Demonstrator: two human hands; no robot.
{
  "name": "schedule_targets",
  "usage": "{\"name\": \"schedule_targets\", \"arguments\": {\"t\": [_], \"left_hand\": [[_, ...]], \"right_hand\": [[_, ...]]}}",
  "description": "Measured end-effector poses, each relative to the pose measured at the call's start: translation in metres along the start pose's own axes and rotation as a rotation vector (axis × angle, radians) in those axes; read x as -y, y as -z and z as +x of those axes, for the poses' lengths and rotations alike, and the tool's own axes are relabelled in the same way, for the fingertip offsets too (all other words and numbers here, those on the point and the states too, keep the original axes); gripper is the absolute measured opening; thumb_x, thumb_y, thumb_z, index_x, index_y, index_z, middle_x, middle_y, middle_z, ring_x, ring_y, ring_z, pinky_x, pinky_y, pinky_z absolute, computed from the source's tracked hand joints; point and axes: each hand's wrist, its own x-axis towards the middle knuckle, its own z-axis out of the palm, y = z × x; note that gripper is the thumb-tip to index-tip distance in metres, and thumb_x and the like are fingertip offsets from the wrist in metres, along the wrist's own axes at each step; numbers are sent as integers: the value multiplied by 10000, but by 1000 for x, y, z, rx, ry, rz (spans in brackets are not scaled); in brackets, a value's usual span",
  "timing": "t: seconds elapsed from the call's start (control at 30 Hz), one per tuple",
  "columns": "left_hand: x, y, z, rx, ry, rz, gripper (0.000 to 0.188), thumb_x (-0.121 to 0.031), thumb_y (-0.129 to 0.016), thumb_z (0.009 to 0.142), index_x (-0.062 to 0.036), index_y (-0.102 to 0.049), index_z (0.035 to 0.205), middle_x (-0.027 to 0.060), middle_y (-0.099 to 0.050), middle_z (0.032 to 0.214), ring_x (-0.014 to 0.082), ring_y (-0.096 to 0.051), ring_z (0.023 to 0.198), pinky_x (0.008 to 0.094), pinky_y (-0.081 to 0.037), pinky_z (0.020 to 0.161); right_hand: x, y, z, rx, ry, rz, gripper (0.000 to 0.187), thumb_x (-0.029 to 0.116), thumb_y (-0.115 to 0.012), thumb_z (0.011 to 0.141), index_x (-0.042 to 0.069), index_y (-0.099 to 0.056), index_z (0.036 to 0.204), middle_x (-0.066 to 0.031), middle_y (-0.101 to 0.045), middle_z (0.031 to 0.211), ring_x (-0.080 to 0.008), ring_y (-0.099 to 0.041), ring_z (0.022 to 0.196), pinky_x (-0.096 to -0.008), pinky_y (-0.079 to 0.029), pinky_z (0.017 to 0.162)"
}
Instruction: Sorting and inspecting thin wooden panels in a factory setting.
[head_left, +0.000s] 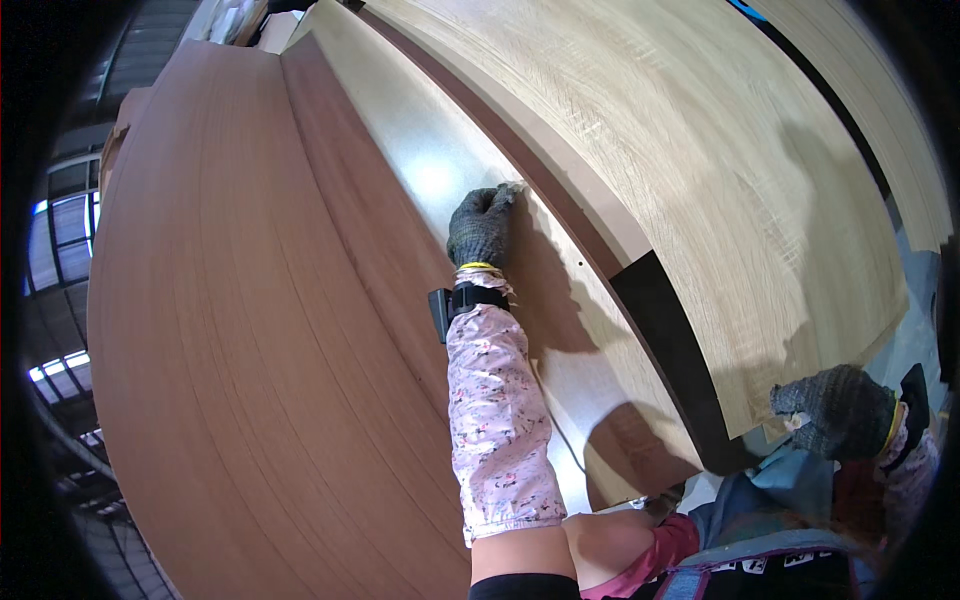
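My left hand [483, 225], in a dark grey knitted glove, is closed on the glossy pale wood-grain panel [400, 120]. A small pale wisp shows at its fingertips, too small to name. The panel has a dark brown edge and a small dark hole near my hand. At the right, my right hand [845, 412], in the same kind of glove, is closed beside the near corner of a large light wood-grain board [700, 170]. A small whitish bit shows at its fingers, and I cannot make out what it is.
A large reddish-brown wood sheet [240, 300] stands along the left side of the panel. Between panel and light board lies a black strip [668, 320]. More light boards [890, 90] are at the far right. Window panes and roof frames show at the far left.
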Motion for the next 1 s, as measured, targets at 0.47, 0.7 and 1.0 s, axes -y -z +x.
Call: {"name": "schedule_targets", "arguments": {"t": [0.47, 0.7, 1.0], "left_hand": [[-3, 3, 11, 151, 95, 117, 463, -443, -638, 804, -49, -685, 1043, 155, -682, 999, 283, -642, 935, 349, -477, 850], [-17, 7, 7, 148, 85, 212, 454, -434, -628, 814, -47, -685, 1046, 149, -688, 981, 272, -653, 911, 346, -485, 840], [-20, -2, 9, 4, -4, 251, 400, -456, -597, 836, -106, -676, 1011, 159, -659, 1015, 360, -611, 968, 429, -471, 863]], "right_hand": [[2, -2, 3, 13, 143, -179, 468, 276, -671, 784, -43, -588, 1117, -244, -630, 1040, -365, -646, 899, -453, -527, 771], [5, -1, 9, 94, -31, -12, 470, 269, -678, 780, -53, -585, 1110, -239, -634, 1022, -370, -652, 880, -454, -534, 766], [17, 6, 13, 126, -102, -25, 515, 289, -698, 768, -44, -584, 1145, -250, -639, 1020, -354, -661, 878, -448, -535, 771]]}}
